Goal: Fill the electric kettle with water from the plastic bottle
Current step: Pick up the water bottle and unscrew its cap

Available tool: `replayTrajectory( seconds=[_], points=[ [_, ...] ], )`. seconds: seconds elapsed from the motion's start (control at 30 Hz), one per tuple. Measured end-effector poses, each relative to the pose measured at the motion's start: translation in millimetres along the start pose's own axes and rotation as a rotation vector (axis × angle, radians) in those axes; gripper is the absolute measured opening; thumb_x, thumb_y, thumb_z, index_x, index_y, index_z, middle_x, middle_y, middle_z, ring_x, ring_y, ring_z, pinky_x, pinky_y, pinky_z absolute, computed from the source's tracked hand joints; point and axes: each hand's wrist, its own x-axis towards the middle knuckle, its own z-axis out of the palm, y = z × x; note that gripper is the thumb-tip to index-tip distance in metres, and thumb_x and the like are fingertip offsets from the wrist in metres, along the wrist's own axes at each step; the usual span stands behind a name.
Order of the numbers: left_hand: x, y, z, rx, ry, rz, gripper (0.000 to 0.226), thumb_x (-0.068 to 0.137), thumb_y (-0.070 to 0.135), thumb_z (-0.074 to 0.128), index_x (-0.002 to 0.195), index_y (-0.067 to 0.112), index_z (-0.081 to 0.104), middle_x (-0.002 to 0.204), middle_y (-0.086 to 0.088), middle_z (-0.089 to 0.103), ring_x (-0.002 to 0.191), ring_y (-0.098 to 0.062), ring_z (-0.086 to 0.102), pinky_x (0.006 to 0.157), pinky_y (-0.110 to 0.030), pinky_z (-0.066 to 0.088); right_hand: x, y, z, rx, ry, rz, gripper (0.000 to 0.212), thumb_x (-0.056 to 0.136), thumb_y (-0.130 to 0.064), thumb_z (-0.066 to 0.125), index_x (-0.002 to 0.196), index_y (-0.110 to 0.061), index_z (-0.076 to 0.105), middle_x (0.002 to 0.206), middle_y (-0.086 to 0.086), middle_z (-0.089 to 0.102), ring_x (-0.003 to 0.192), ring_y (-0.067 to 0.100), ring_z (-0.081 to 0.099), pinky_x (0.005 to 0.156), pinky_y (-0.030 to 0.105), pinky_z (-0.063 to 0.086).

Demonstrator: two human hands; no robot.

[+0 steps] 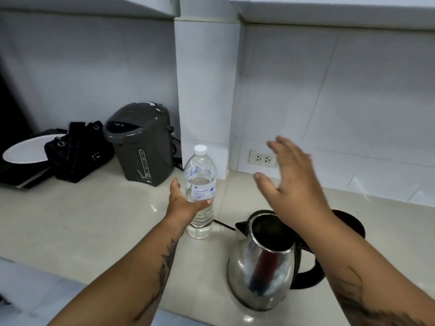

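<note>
On pale countertop (82, 215), left hand (181, 203) gripping bottle (200, 184), right hand (289, 182) open, white-tiled wall (353, 102).

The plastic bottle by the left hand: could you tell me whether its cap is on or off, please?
On. The white cap sits on the neck of the upright plastic bottle, which the left hand wraps at the label.

the right hand (290, 182) is smeared by motion, its fingertips soft, and its forearm covers the back rim and part of the open lid of the kettle (263, 267). the left hand (182, 201) hides a band of the bottle (201, 184); its label print is too small to read. a black bag (77, 151) covers one side of the white plate (23, 150). both forearms run off the bottom edge.
</note>
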Motion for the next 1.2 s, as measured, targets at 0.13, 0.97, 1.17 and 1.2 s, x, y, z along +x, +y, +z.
replayTrajectory(
  seconds=[0.13, 0.97, 1.17, 1.2],
  points=[
    [2.8, -2.0, 1.3, -0.042, -0.06, -0.022, 0.127, 0.065, 0.018, 0.091, 0.156, 0.029, 0.004, 0.16, 0.0, 0.03, 0.135, -0.022, 0.043, 0.111, -0.041, 0.037, 51.3, -35.2, 51.2, -0.014, -0.233, -0.122, 0.067, 0.089, -0.039, 0.053, 0.147, -0.018, 0.027, 0.156, 0.004, 0.029, 0.143, 0.022, 0.023, 0.117, 0.037, 0.019],
    [-19.8, 28.9, -22.6, 0.137, -0.003, 0.291, 0.065, 0.052, 0.027, 0.089, 0.105, 0.044, 0.055, 0.103, 0.01, 0.071, 0.089, -0.003, 0.069, 0.076, -0.027, 0.055, 100.0, -61.0, 50.7, -0.213, -0.106, -0.124, 0.038, 0.097, -0.045, 0.033, 0.092, -0.013, 0.054, 0.069, 0.0, 0.047, 0.069, 0.027, 0.05, 0.056, 0.032, 0.035],
    [-58.4, 86.6, -53.3, 0.275, -0.273, 0.417, 0.07, 0.056, 0.016, 0.09, 0.102, 0.051, 0.049, 0.102, 0.026, 0.068, 0.087, 0.007, 0.066, 0.073, -0.021, 0.05, 71.7, -60.3, -26.6, 0.024, -0.151, -0.285, 0.02, 0.094, -0.037, 0.046, 0.102, -0.025, 0.06, 0.097, -0.002, 0.058, 0.089, 0.017, 0.054, 0.077, 0.033, 0.046],
    [-65.2, 93.4, -54.2, 0.284, -0.308, 0.426, 0.071, 0.055, 0.017, 0.089, 0.103, 0.052, 0.049, 0.104, 0.025, 0.067, 0.09, 0.005, 0.067, 0.073, -0.019, 0.051, 65.6, -56.9, -38.2, 0.082, -0.172, -0.291, 0.017, 0.094, -0.033, 0.048, 0.104, -0.027, 0.061, 0.099, -0.004, 0.056, 0.091, 0.013, 0.053, 0.078, 0.026, 0.044]
  ],
)
